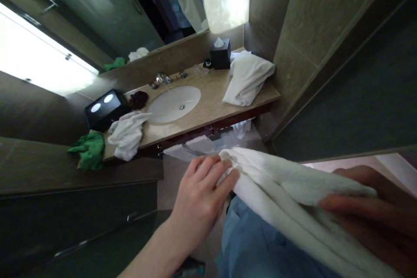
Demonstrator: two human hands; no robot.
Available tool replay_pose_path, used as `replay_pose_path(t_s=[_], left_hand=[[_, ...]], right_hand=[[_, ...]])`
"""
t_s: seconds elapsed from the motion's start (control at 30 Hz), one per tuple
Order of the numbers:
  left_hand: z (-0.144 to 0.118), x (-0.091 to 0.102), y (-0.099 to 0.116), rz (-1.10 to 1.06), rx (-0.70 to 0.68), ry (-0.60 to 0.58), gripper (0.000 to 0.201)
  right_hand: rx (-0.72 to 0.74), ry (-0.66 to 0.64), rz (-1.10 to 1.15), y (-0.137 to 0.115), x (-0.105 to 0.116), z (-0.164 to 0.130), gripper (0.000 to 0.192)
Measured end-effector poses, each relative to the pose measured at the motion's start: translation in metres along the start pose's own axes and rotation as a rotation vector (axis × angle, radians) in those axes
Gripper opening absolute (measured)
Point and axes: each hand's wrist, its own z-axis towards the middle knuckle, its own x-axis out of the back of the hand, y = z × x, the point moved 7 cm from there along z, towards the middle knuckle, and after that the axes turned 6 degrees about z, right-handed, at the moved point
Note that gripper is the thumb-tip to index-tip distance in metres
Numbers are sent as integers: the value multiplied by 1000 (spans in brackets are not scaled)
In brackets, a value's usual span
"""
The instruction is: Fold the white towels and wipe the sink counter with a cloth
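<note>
A white towel (276, 182) stretches in loose folds between my hands, in front of my body. My left hand (205, 191) has its fingers closed over the towel's near-left end. On the right, my right hand (374, 213) grips the towel farther along, with thumb and fingers either side of a fold; part of this hand is dark and blurred. The towel's lower end runs out of view at the bottom right. In the mirror (130, 13), a person's arms and a hanging white towel are reflected.
Ahead lies a stone counter (208, 104) with an oval sink (176, 104) and a faucet (163, 79). On it are a folded white towel (249, 76), a black tissue box (220, 55), a crumpled white cloth (128, 134), a green cloth (89, 150) and a black box (106, 108).
</note>
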Motion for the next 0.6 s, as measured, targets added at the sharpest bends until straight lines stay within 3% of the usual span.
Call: replay_pose_path(t_s=[0.07, 0.2, 0.37, 0.5, 0.6], left_hand=[[12, -13, 6, -45, -87, 7, 21], [30, -42, 16, -243, -200, -220, 25], [39, -66, 27, -164, -257, -355, 13], [26, -56, 36, -115, -222, -344, 20], [10, -35, 41, -19, -190, -277, 12]], right_hand=[[11, -7, -34, 0, 3, 0, 34], [15, 20, -73, -1, 9, -3, 27], [-131, 131, -91, 7, 19, -14, 24], [-82, 99, -184, 8, 29, -24, 21], [-95, 99, -222, 13, 40, -35, 38]])
